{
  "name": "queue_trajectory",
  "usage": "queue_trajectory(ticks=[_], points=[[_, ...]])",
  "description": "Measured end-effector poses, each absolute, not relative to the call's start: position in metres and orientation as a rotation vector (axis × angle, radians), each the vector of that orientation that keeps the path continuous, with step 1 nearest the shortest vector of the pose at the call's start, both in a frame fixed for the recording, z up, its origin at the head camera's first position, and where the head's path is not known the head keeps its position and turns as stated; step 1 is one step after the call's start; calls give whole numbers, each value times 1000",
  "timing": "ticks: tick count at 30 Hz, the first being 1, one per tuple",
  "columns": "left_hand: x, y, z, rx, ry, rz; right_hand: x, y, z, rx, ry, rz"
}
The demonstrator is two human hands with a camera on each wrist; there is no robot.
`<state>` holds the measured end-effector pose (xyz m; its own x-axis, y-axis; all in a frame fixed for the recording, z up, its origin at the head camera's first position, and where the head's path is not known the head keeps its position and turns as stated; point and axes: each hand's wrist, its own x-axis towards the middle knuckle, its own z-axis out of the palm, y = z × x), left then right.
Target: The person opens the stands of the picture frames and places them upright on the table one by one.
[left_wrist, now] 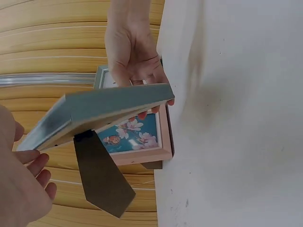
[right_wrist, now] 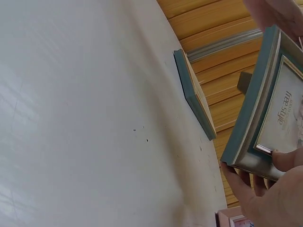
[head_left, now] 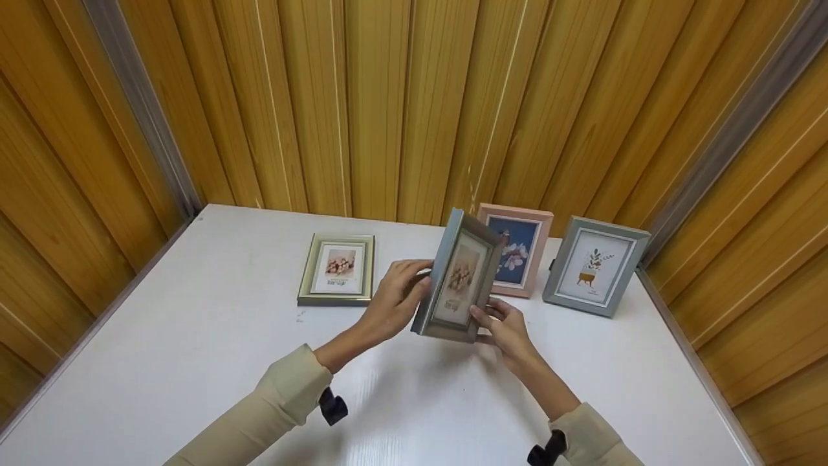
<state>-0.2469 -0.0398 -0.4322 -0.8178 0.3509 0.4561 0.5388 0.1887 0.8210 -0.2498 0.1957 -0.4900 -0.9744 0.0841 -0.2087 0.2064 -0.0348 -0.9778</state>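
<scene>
Both hands hold a tilted picture frame in the air above the table. It has a blue-grey side and a print of a pinkish bunch on white. My left hand grips its left edge. At the lower right corner my right hand pinches it, the thumb on the front and fingers behind. A dark stand leg sticks out from its back in the left wrist view. Lying on the table to the left is a gold-green picture frame with a similar print.
Behind the held frame stands a pink picture frame showing blossoms on blue, partly hidden. Right of it stands a grey-green picture frame with a potted plant print. Yellow wood-look walls border the white table.
</scene>
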Motion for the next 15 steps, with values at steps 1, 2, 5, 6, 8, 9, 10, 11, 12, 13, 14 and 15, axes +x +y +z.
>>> queue_trajectory(ticks=[1, 2, 5, 6, 8, 9, 10, 11, 12, 13, 14, 15], points=[[-247, -41, -434, -843, -2295, -1709, -250, 195, -490, 337, 2126, -2198], [-248, -42, -437, -819, -2300, -1716, -250, 195, -490, 343, 2132, -2220], [-252, -46, -444, -753, -2290, -1733, -249, 193, -491, 336, 2159, -2278], [-253, -48, -447, -722, -2286, -1732, -249, 193, -490, 335, 2173, -2288], [-256, -50, -451, -666, -2276, -1727, -249, 191, -490, 325, 2205, -2298], [-257, -51, -453, -631, -2272, -1732, -249, 190, -489, 319, 2225, -2298], [-258, -52, -454, -599, -2273, -1731, -250, 190, -489, 318, 2250, -2290], [-258, -53, -455, -566, -2277, -1724, -250, 189, -489, 318, 2272, -2284], [-259, -53, -457, -543, -2275, -1712, -250, 188, -489, 316, 2295, -2275], [-260, -54, -457, -516, -2277, -1692, -250, 187, -489, 311, 2321, -2265], [-260, -54, -458, -478, -2285, -1670, -251, 186, -489, 309, 2345, -2253], [-260, -53, -458, -431, -2299, -1651, -251, 185, -489, 306, 2365, -2246]])
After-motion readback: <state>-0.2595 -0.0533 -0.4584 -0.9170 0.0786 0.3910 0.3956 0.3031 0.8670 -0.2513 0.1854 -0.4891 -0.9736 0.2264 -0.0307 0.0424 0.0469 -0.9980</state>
